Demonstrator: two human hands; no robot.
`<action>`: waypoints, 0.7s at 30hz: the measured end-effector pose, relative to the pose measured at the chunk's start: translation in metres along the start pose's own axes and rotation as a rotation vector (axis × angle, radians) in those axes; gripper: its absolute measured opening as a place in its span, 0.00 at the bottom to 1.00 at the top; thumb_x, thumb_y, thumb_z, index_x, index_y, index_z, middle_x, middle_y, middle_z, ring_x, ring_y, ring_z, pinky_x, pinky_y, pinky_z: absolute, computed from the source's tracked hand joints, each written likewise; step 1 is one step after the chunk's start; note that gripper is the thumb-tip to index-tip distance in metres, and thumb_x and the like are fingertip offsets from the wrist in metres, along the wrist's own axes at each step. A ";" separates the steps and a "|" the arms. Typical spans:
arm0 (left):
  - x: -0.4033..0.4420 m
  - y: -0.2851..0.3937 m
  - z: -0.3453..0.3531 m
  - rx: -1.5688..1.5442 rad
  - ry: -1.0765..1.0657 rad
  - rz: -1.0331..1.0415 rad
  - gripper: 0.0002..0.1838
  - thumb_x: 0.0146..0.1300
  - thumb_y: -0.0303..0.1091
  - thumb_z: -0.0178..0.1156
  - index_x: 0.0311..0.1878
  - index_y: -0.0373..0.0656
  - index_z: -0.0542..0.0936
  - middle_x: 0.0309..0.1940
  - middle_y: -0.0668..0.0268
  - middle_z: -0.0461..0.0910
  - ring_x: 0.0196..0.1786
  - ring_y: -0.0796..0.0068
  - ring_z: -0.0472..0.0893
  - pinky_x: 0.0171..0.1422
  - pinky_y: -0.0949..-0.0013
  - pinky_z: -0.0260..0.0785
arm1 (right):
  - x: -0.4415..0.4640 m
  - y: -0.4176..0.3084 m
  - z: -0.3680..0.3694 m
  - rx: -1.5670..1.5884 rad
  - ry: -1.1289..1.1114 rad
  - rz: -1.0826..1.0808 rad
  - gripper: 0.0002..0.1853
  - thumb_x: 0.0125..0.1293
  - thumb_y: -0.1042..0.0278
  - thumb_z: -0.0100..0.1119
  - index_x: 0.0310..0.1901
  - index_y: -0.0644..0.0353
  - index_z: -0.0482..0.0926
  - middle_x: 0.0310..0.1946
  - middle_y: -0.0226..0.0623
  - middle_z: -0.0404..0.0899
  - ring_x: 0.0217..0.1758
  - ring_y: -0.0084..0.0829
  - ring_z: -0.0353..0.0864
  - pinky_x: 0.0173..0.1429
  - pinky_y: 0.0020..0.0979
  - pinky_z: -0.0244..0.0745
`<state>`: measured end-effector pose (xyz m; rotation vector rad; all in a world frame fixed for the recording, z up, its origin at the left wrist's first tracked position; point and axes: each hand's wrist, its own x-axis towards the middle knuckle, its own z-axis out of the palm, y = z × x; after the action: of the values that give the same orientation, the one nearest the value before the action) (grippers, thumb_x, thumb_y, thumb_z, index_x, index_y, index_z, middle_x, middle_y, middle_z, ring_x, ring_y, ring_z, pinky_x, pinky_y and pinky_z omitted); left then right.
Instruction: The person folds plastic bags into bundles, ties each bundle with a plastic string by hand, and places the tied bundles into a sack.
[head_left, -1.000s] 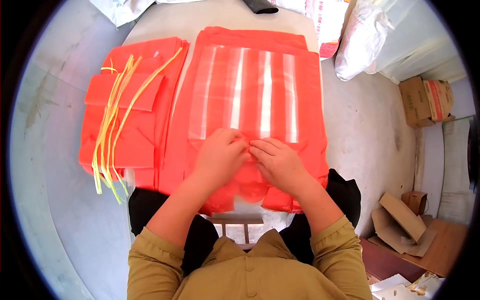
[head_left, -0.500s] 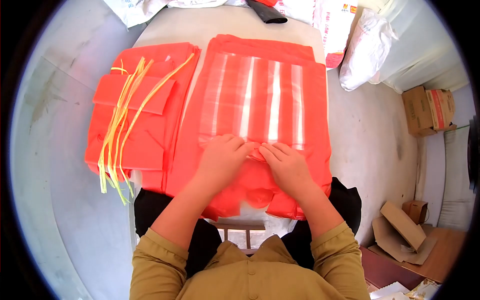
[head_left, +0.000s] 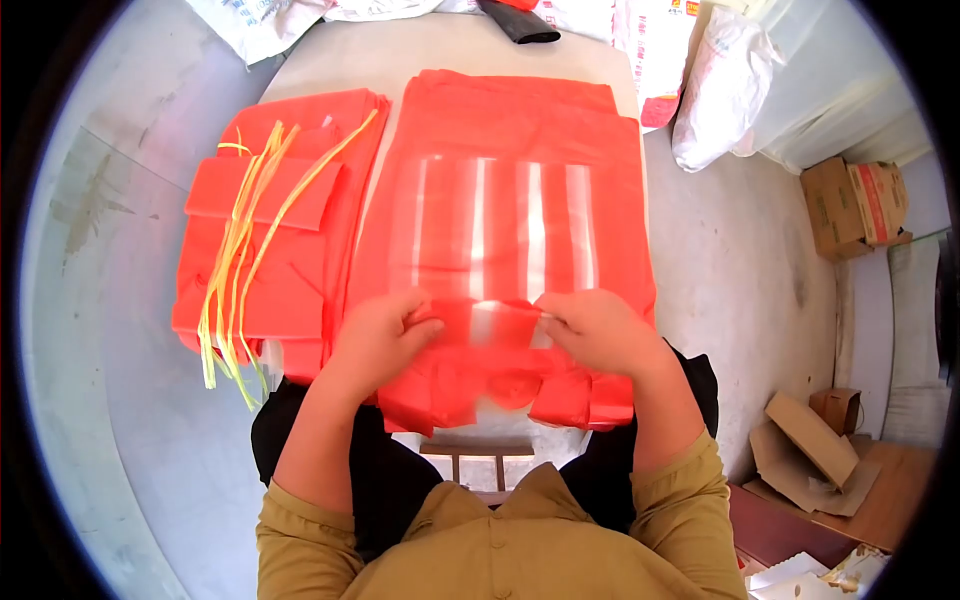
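Red sheets (head_left: 510,120), pale lengthwise stripes; red stack (head_left: 300,255), yellow strips (head_left: 240,220); mustard-brown shirt (head_left: 490,560); black trousers (head_left: 395,485).

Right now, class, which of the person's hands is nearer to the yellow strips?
Left. The left hand is to the right of the yellow strips, apart from them; the right hand is farther right, beyond the left hand.

You are facing a pale surface (head_left: 340,55) that is curving at its far left. In front of you, a broad stack of red plastic (head_left: 508,225) is lying on it, covering most of the near edge. Just to its left, a folded red pile (head_left: 262,195) is resting. At the far end, a dark, tube-shaped item (head_left: 525,25) is lying
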<state>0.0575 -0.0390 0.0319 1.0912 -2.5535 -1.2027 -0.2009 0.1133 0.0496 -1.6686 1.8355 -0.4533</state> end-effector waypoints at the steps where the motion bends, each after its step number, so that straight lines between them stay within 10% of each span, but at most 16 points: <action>1: 0.000 -0.002 -0.002 -0.038 -0.007 -0.024 0.13 0.65 0.37 0.69 0.47 0.38 0.83 0.33 0.52 0.83 0.39 0.50 0.84 0.43 0.56 0.74 | 0.005 0.004 0.000 0.015 0.001 0.014 0.08 0.70 0.66 0.58 0.40 0.63 0.78 0.30 0.49 0.80 0.34 0.52 0.80 0.39 0.45 0.75; 21: 0.021 -0.018 0.023 0.165 0.228 -0.091 0.13 0.71 0.41 0.62 0.37 0.39 0.79 0.29 0.49 0.81 0.36 0.44 0.83 0.39 0.47 0.72 | -0.030 0.045 -0.003 0.327 0.211 0.393 0.19 0.69 0.72 0.64 0.60 0.61 0.76 0.37 0.35 0.82 0.39 0.26 0.80 0.47 0.31 0.78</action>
<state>0.0434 -0.0455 -0.0003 1.3089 -2.4847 -0.8394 -0.2373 0.1493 0.0303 -1.0454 2.0489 -0.7315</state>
